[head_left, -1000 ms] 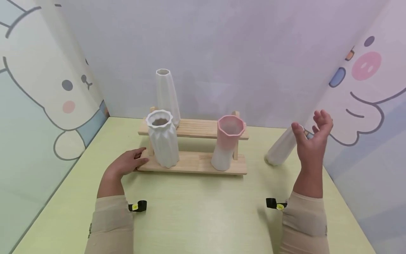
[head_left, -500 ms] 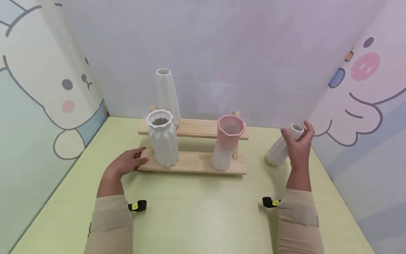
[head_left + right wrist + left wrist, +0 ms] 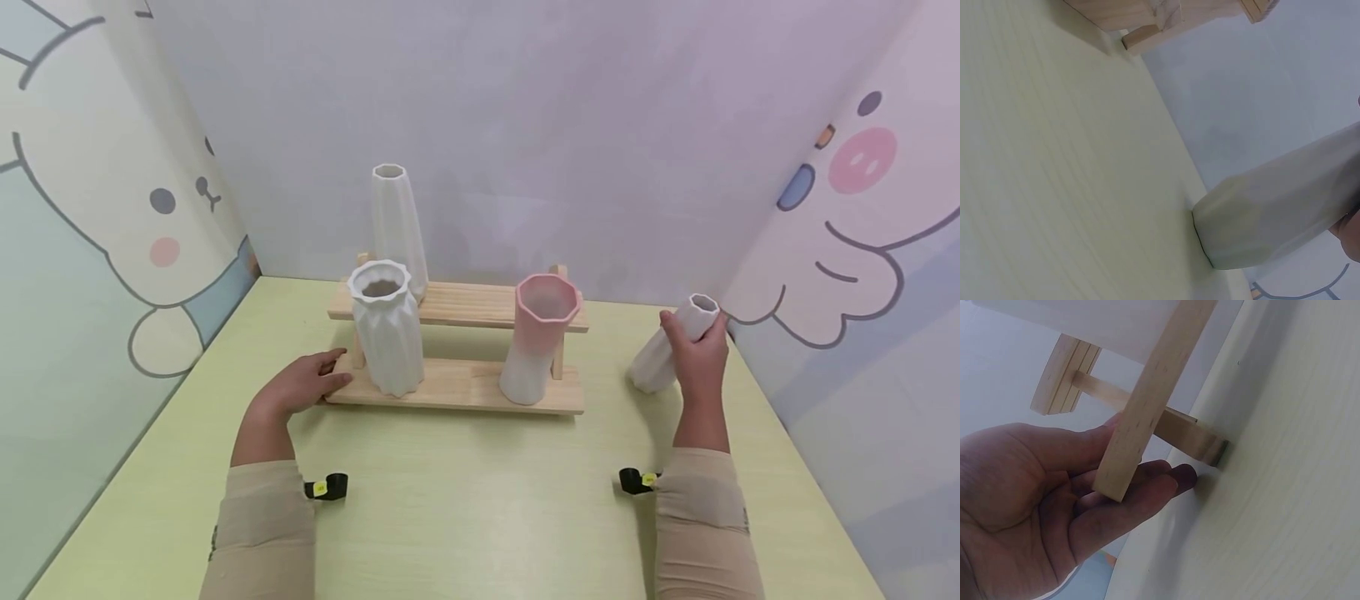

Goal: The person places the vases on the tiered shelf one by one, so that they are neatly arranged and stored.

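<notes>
My left hand (image 3: 298, 385) pinches the left end of a two-tier wooden shelf (image 3: 461, 385); in the left wrist view the thumb lies above the lower board (image 3: 1141, 406) and the fingers beneath it. At the right, my right hand (image 3: 703, 354) grips a slim white vase (image 3: 656, 358) near its mouth, thumb on one side and fingers round the other. The base of that vase (image 3: 1235, 231) is at the table surface in the right wrist view. A ribbed white vase (image 3: 390, 342) and a pink-and-white vase (image 3: 536, 346) stand on the lower board.
A tall white vase (image 3: 399, 233) stands on the upper board (image 3: 480, 304), behind the ribbed one. The pale yellow-green table (image 3: 480, 500) meets a plain back wall (image 3: 525, 125) and cartoon-printed side walls. The held vase is close to the right wall.
My right hand has come down and leftward from above the slim white vase, and its fingers have closed round the vase's upper part. My left hand has stayed on the shelf.
</notes>
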Demonstrator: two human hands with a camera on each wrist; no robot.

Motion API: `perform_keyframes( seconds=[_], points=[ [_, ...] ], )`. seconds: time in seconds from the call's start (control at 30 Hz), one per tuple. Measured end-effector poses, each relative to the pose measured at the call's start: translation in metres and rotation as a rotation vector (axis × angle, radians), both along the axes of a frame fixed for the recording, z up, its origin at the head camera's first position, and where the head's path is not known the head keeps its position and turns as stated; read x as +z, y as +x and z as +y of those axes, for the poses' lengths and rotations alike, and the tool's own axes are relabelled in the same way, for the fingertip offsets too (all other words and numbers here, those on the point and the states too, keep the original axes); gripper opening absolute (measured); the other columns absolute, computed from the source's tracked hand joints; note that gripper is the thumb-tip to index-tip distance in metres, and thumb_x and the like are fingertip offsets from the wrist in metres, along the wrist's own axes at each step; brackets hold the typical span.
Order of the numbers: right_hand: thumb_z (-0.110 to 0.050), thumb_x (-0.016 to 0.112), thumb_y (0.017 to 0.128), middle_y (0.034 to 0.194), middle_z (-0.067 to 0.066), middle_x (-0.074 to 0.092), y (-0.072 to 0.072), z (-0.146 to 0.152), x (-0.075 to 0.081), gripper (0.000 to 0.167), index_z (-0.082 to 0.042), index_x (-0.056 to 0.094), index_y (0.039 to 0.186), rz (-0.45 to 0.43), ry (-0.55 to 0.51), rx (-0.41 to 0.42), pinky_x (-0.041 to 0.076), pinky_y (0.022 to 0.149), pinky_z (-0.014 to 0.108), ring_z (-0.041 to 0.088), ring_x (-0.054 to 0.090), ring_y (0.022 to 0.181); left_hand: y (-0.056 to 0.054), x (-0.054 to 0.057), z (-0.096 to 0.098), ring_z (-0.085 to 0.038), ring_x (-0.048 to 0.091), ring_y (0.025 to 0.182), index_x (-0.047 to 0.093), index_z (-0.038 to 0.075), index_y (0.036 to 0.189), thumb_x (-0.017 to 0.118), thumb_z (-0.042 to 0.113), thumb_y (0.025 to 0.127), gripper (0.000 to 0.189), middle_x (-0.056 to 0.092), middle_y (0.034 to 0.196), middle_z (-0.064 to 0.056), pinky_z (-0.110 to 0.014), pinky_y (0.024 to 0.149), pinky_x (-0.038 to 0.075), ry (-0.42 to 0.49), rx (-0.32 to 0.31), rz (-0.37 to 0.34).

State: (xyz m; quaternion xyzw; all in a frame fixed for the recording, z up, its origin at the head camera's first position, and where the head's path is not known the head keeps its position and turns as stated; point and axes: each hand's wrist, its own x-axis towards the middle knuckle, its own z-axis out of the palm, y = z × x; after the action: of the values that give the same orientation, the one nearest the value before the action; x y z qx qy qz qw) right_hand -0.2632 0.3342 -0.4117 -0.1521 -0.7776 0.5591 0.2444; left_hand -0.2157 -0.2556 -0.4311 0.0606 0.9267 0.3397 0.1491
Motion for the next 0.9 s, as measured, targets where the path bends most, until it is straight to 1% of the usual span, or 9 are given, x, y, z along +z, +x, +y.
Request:
perform_keyframes(
  seconds=[0.1, 0.27, 0.4, 0.5, 0.7, 0.9],
  points=[
    [-0.048, 0.076, 0.081, 0.102, -0.009, 0.056, 0.0, 0.0, -0.002, 0.063, -0.026, 0.049, 0.133, 0.0, 0.048, -0.033, 0.047, 0.08, 0.029, 0.008, 0.056, 0.093, 0.001, 0.0, 0.0, -0.05, 0.027, 0.141, 0.028, 0.003, 0.154, 0.054, 0.042, 0.1, 0.072, 0.032, 0.153, -0.029, -0.064, 0.109, 0.031, -0.004, -0.002, -0.003],
    [-0.049, 0.076, 0.081, 0.096, -0.01, 0.057, 0.001, -0.001, -0.003, 0.06, -0.021, 0.053, 0.129, 0.029, 0.107, -0.077, 0.045, 0.074, 0.024, 0.007, 0.055, 0.087, 0.001, -0.001, 0.001, -0.049, 0.026, 0.142, 0.028, 0.004, 0.154, 0.054, 0.043, 0.1, 0.071, 0.032, 0.154, -0.029, -0.064, 0.109, 0.03, -0.009, 0.005, -0.005],
    [-0.05, 0.075, 0.082, 0.095, -0.011, 0.057, 0.002, -0.003, -0.001, 0.06, -0.02, 0.054, 0.13, 0.039, 0.128, -0.08, 0.045, 0.073, 0.023, 0.006, 0.055, 0.086, 0.001, -0.001, 0.001, -0.049, 0.026, 0.142, 0.028, 0.004, 0.154, 0.054, 0.043, 0.1, 0.071, 0.032, 0.153, -0.029, -0.064, 0.11, 0.03, -0.008, 0.009, -0.008],
    [-0.05, 0.075, 0.082, 0.095, -0.011, 0.056, 0.003, -0.004, 0.003, 0.06, -0.019, 0.054, 0.13, 0.061, 0.136, -0.076, 0.045, 0.073, 0.023, 0.006, 0.055, 0.086, 0.001, -0.001, 0.001, -0.05, 0.026, 0.142, 0.028, 0.003, 0.154, 0.053, 0.043, 0.1, 0.072, 0.032, 0.153, -0.029, -0.064, 0.109, 0.03, -0.017, 0.005, -0.005],
    [-0.046, 0.075, 0.083, 0.092, -0.01, 0.057, 0.007, -0.007, 0.014, 0.051, -0.021, 0.057, 0.123, 0.128, 0.123, -0.084, 0.045, 0.071, 0.022, 0.007, 0.057, 0.083, 0.002, 0.0, 0.001, -0.048, 0.027, 0.142, 0.027, 0.004, 0.155, 0.053, 0.042, 0.1, 0.071, 0.032, 0.154, -0.028, -0.063, 0.11, 0.03, -0.018, 0.009, -0.005],
    [-0.045, 0.076, 0.082, 0.093, -0.01, 0.058, 0.013, -0.011, 0.026, 0.054, -0.022, 0.057, 0.126, 0.142, 0.108, -0.09, 0.046, 0.07, 0.021, 0.007, 0.058, 0.084, 0.001, 0.001, 0.001, -0.049, 0.027, 0.142, 0.028, 0.003, 0.154, 0.053, 0.043, 0.1, 0.072, 0.031, 0.154, -0.029, -0.063, 0.11, 0.03, -0.022, 0.008, -0.001]
  ],
)
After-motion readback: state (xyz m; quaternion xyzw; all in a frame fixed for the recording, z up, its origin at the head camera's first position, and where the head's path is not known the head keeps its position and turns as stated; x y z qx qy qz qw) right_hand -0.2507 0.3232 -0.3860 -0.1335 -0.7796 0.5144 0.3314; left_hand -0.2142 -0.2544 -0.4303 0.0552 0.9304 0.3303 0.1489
